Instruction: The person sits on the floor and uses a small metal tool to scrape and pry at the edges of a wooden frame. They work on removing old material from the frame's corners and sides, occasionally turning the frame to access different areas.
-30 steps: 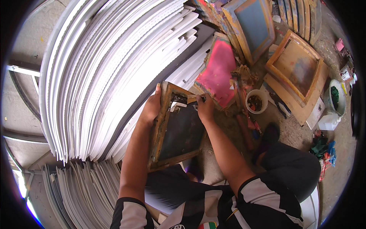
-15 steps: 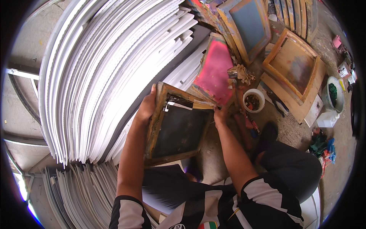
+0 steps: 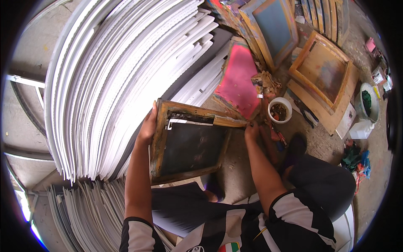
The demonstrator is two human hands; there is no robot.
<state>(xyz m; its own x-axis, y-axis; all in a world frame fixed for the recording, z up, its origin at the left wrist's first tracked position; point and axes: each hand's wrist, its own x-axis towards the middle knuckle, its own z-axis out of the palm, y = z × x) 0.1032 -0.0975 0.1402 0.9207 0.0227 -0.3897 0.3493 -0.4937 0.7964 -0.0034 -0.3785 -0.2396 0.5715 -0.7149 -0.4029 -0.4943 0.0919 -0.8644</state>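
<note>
A wooden screen-printing frame (image 3: 156, 147) with dark mesh (image 3: 193, 147) is held tilted above my lap. Its wood is worn and stained. My left hand (image 3: 148, 125) grips its upper left side, thumb up along the edge. At the frame's upper right corner, my right hand (image 3: 252, 132) has its fingers closed at the end of a tan strip (image 3: 228, 122) lying along the inner top edge. Whether this strip is tape or wood I cannot tell. A torn white strip (image 3: 191, 122) and dark residue border the mesh beside it.
Tall white sheets (image 3: 113, 84) stand stacked at left. A pink-coated screen (image 3: 239, 80) lies beyond my hands, near a white tub (image 3: 280, 110) of scraps and black-handled pliers (image 3: 308, 114). More wooden frames (image 3: 321, 69) are at far right, with a bucket (image 3: 367, 103) holding green cloth.
The frame has shifted left and slightly down with my left hand. My right hand has moved a little right and down, and more of the tan strip shows toward it.
</note>
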